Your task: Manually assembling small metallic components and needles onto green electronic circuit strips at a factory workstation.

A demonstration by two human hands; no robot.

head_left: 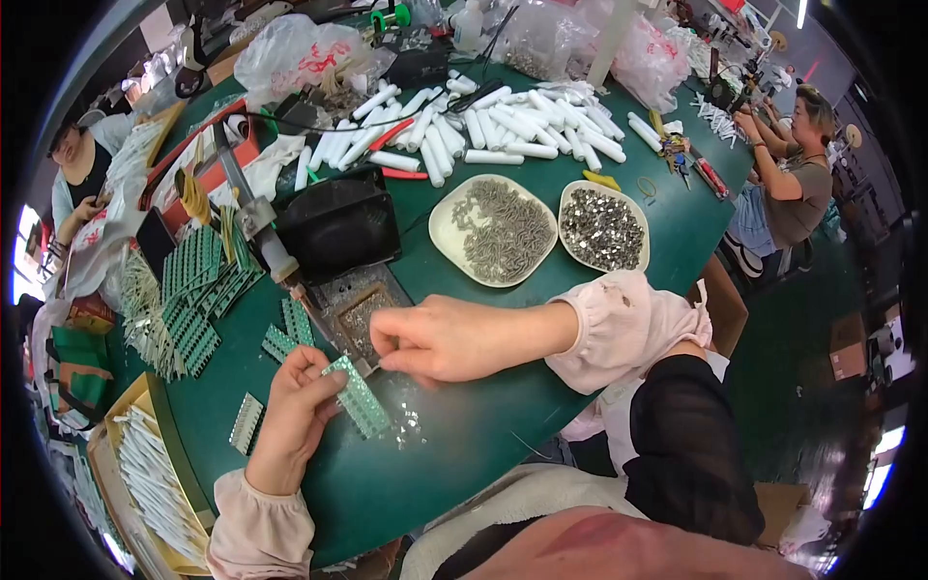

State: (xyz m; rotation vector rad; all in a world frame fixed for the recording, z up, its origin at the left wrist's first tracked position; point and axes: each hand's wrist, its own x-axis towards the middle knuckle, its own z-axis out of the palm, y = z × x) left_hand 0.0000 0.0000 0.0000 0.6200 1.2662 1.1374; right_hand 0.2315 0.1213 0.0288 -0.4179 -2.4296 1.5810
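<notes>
My left hand (290,411) grips a green circuit board panel (360,402) between thumb and fingers, tilted above the green table. My right hand (449,338) reaches over from the right, its fingers pinched together at the panel's upper end. Whatever sits in that pinch is too small to name. Just beyond the fingers is the tip end of a mounted soldering tool (280,266), over a rusty metal tray (333,302) with small bits in it. Shiny metal flakes (410,423) lie scattered beside the panel.
Two cream dishes stand ahead: one (447,240) holds small spring-like parts, the other (578,259) shiny metal pieces. White tubes (541,121) are heaped behind. Green panels (193,290) and a box of white sticks (155,474) lie left. Two other people sit at the far sides.
</notes>
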